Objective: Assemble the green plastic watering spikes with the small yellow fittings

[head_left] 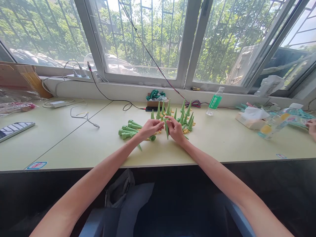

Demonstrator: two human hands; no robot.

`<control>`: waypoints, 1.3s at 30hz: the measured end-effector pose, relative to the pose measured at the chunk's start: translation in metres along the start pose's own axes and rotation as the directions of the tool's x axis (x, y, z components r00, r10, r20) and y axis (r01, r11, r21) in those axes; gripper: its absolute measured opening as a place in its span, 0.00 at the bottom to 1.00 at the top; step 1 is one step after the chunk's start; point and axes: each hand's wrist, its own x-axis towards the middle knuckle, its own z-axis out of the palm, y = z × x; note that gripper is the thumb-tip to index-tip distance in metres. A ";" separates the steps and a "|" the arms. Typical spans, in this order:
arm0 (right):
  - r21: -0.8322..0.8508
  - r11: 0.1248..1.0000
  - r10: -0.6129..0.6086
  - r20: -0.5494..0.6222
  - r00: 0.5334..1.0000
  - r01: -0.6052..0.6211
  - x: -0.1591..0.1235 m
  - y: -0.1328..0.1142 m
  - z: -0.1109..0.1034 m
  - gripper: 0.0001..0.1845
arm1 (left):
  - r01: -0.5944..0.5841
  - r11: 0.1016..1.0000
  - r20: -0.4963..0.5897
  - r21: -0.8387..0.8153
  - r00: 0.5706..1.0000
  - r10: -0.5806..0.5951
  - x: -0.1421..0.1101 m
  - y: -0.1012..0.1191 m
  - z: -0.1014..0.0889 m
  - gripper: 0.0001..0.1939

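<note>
My right hand (175,130) is closed around a green cone-shaped plastic piece (167,131), its point hanging down towards me. Beside it, my left hand (152,127) has its fingertips pinched together near the upper end of that piece; what they hold is too small to make out. Behind both hands stand several green cones (168,108) with small yellow parts around their bases. More green pieces (129,126) lie on their sides in a pile left of my left hand, partly covered by the wrist.
A small box with green wrapping (157,96) and a dark phone (151,109) are behind the cones. Right of them are a green-labelled bottle (215,101), a tissue box (251,119) and a larger bottle (277,121). Another person's hand (312,127) shows at the right edge. Cables (85,118) lie left.
</note>
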 end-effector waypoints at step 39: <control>0.128 0.974 0.179 0.062 0.982 -0.185 0.004 0.003 0.002 0.24 | -0.360 0.729 0.048 0.582 0.910 0.411 0.001 -0.017 -0.004 0.13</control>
